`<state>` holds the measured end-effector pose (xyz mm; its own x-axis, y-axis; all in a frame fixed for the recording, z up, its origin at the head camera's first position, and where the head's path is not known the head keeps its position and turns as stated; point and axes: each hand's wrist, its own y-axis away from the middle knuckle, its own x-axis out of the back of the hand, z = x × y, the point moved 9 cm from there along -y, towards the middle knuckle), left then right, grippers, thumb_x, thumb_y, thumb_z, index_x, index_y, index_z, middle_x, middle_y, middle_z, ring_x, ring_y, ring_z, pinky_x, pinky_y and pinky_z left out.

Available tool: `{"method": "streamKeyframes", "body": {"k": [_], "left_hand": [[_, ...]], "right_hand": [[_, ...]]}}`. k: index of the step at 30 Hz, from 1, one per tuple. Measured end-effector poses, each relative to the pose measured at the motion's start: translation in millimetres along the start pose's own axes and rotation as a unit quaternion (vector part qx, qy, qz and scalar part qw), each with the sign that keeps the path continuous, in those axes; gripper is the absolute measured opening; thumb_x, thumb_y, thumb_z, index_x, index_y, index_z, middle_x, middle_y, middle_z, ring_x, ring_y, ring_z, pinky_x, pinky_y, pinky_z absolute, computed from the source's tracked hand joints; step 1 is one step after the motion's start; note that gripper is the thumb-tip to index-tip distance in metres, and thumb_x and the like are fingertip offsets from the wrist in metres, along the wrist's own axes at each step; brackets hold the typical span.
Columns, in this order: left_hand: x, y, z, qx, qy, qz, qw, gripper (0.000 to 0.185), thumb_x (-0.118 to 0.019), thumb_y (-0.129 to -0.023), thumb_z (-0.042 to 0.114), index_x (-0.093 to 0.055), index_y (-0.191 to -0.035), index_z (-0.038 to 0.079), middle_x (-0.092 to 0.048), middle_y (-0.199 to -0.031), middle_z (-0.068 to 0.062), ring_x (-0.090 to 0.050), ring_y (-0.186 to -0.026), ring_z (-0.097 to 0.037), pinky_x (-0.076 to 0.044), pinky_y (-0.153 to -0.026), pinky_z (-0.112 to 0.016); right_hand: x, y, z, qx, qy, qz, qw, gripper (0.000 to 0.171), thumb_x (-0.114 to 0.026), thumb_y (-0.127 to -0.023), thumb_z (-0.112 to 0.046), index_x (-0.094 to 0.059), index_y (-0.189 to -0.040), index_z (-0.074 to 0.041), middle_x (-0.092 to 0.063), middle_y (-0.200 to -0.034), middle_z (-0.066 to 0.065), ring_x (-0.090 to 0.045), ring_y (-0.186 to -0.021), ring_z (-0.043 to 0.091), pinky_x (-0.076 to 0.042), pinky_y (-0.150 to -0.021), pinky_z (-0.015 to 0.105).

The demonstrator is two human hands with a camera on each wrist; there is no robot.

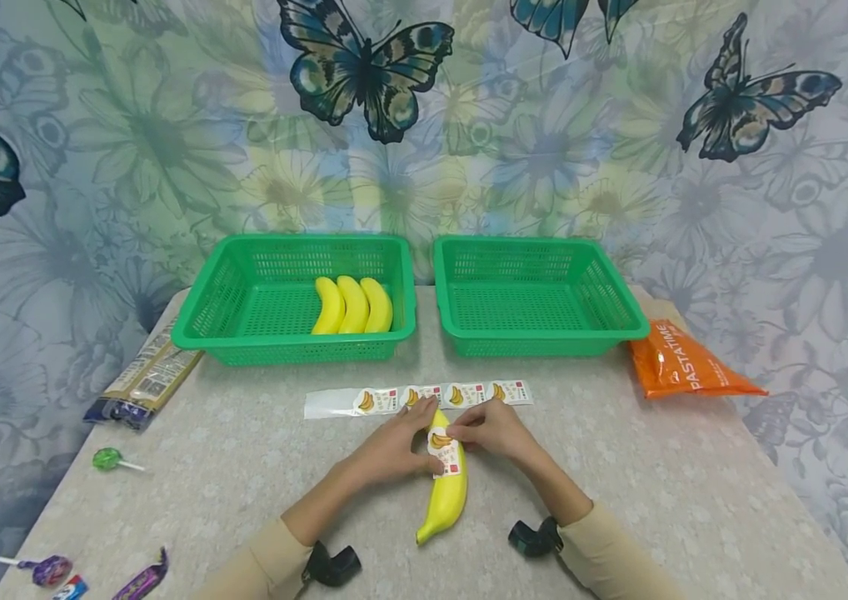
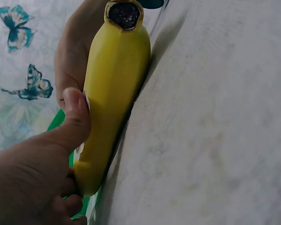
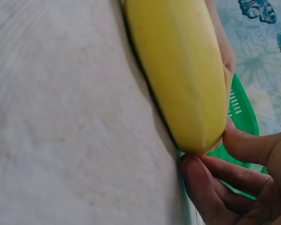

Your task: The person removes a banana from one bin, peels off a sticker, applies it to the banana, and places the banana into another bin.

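Note:
A yellow banana [image 1: 448,500] lies lengthwise on the table, its stem end toward me. On its upper side is a white sticker [image 1: 445,454] with a banana picture. My left hand [image 1: 394,446] holds the banana from the left, thumb on the lower part of the sticker and fingers by the far end. My right hand [image 1: 495,427] is at the far end from the right, thumb at the sticker's edge. In the right wrist view its curled fingers [image 3: 196,178] touch the banana's tip. Behind the hands lies a sticker strip [image 1: 469,394], partly covered by the left fingers.
Two green baskets [image 1: 296,346] stand at the back; the left one holds three bananas [image 1: 352,307]. An orange packet [image 1: 686,362] lies right, a gold-and-blue packet [image 1: 150,375] left. A green lollipop [image 1: 107,458], a purple lollipop [image 1: 51,571] and small wrapped sweets [image 1: 142,581] lie front left.

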<state>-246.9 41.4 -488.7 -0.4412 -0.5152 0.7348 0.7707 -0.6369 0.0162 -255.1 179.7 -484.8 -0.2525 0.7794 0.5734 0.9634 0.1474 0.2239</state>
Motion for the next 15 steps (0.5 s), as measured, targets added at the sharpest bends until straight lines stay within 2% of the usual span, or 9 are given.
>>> {"method": "streamKeyframes", "body": {"k": [3, 8, 15], "left_hand": [[4.8, -3.2, -1.5, 0.005, -0.009, 0.018, 0.9998, 0.094, -0.077, -0.078, 0.048, -0.035, -0.151, 0.007, -0.033, -0.158, -0.011, -0.029, -0.147, -0.034, -0.028, -0.119, -0.051], [10.4, -7.8, -0.4, 0.005, -0.035, 0.042, 0.9985, 0.083, -0.078, -0.076, 0.043, -0.046, -0.145, 0.008, -0.045, -0.151, -0.009, -0.043, -0.139, -0.031, -0.038, -0.114, -0.046], [21.0, -12.8, 4.7, -0.036, -0.084, 0.095, 0.9913, 0.062, -0.076, -0.078, 0.035, -0.061, -0.133, 0.01, -0.062, -0.134, -0.008, -0.062, -0.121, -0.029, -0.051, -0.1, -0.044]], "right_hand": [[0, 1, 0, -0.002, -0.006, 0.001, 1.0, 0.021, -0.076, -0.085, -0.022, -0.078, -0.093, -0.003, -0.076, -0.086, 0.009, -0.07, -0.069, 0.01, -0.059, -0.062, 0.025], [-1, 2, 0, 0.001, -0.007, -0.001, 1.0, 0.021, -0.076, -0.085, -0.023, -0.077, -0.093, -0.003, -0.076, -0.087, 0.009, -0.069, -0.07, 0.01, -0.059, -0.063, 0.025], [-1, 0, 1, 0.004, 0.005, 0.004, 1.0, 0.02, -0.075, -0.086, -0.025, -0.078, -0.092, -0.006, -0.076, -0.085, 0.006, -0.068, -0.068, 0.009, -0.058, -0.061, 0.025]]}}
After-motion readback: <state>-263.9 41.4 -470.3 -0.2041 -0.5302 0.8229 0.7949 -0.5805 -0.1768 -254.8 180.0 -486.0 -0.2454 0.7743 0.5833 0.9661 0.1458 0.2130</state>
